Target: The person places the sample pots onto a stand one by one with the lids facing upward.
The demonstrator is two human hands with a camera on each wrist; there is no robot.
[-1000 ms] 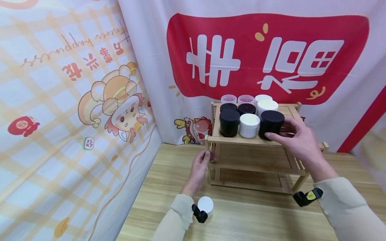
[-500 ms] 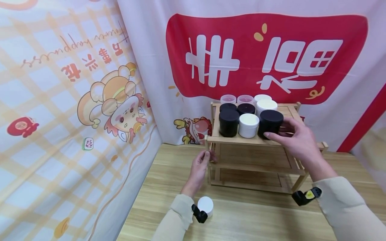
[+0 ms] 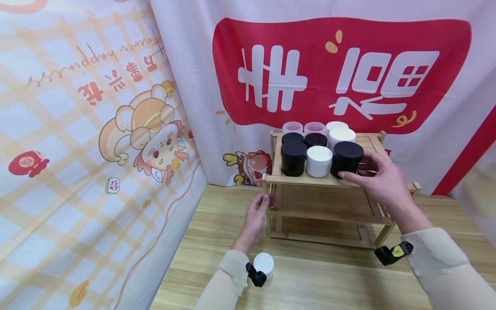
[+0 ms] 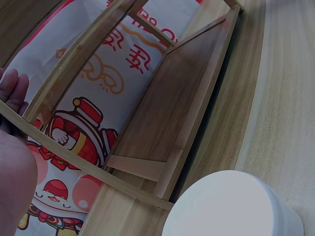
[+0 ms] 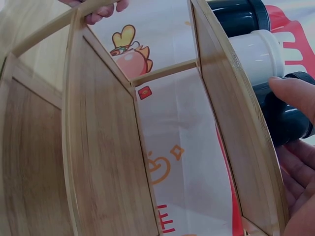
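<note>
My right hand [image 3: 381, 176] grips a black lidded jar [image 3: 347, 160] at the right end of the front row on a wooden rack's top shelf. In the right wrist view the thumb [image 5: 295, 96] lies on the near side of this jar, the other fingers on its far side. Beside it stand a white jar [image 3: 319, 162] and another black jar [image 3: 293, 159]. Lower down, my left hand [image 3: 255, 217] holds the front left post of the rack [image 3: 329, 217], with fingers wrapped behind the wood in the left wrist view.
Behind the front row are black jars [image 3: 315, 140], white jars [image 3: 342, 135] and clear pinkish ones [image 3: 293, 127]. A white jar [image 3: 264, 263] stands on the wood-grain surface [image 3: 310, 284] by the left wrist; it also shows large in the left wrist view. Printed cloth [image 3: 201, 107] hangs behind and left.
</note>
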